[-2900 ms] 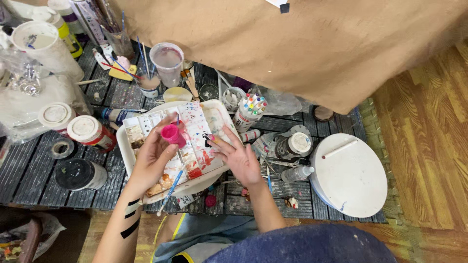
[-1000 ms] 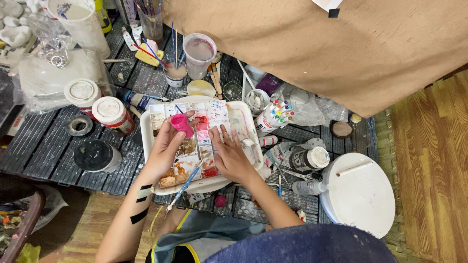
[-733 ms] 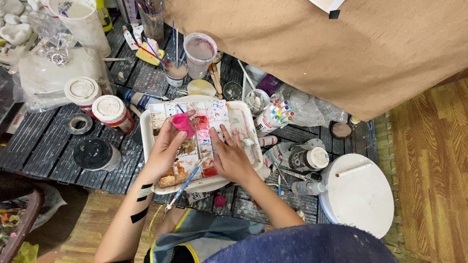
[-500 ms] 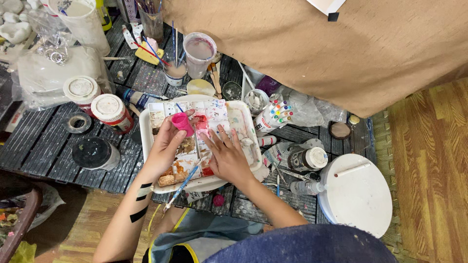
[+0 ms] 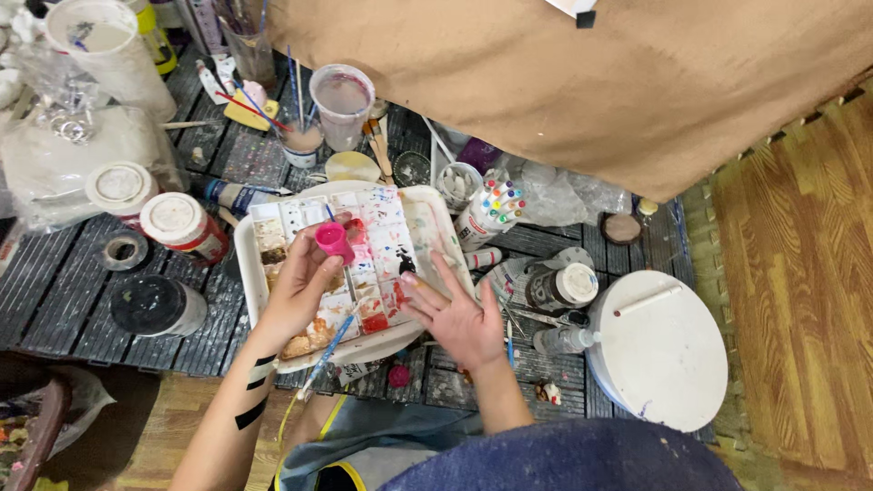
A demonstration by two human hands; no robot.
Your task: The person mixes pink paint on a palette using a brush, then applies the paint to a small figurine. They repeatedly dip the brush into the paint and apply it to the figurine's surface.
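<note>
A white paint palette tray (image 5: 427, 211) with many stained wells lies on the dark slatted table. My left hand (image 5: 296, 289) rests over its left half and grips a small pink paint bottle (image 5: 333, 242) by its pink cap. My right hand (image 5: 452, 309) hovers over the tray's lower right corner, fingers spread and empty. A blue-handled brush (image 5: 323, 352) lies across the tray's front edge, just below my left hand.
A cup of coloured markers (image 5: 488, 211) stands right of the tray. A round white lid (image 5: 657, 345) sits far right, small bottles (image 5: 556, 289) beside it. Paint jars (image 5: 180, 225), a dark jar (image 5: 153, 305), tape (image 5: 123, 250), a murky water cup (image 5: 342, 102) and brown paper (image 5: 582, 82) surround them.
My right hand has slid off the palette's middle toward its lower right corner and spread its fingers. My left hand still holds the pink bottle, lifted slightly.
</note>
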